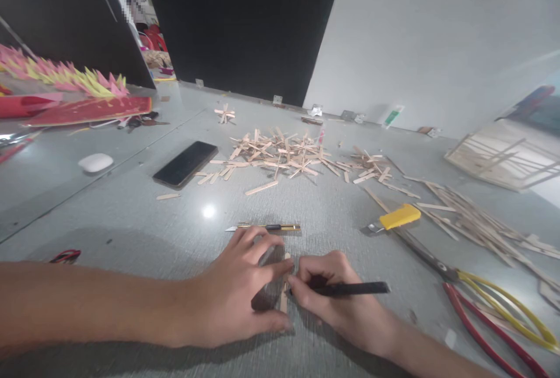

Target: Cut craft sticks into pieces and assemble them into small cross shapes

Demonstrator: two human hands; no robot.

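Observation:
A short wooden craft stick (284, 303) lies upright in the view on the grey surface, between my two hands. My left hand (245, 290) steadies it, with the index fingertip near its far end, the thumb near its close end and the other fingers spread. In a pinch, my right hand (336, 293) holds a black pen (363, 289), its tip hidden by the fingers beside the stick's right edge. Just beyond my left fingers rests a craft knife (280, 227) with a dark grip.
Wooden sticks (284, 153) are heaped ahead, with longer strips (476, 220) to the right. A phone (186, 163) and white case (95, 163) lie left. On the right are a yellow cutter (400, 216), long-handled pliers (450, 276) and a wooden frame (503, 159).

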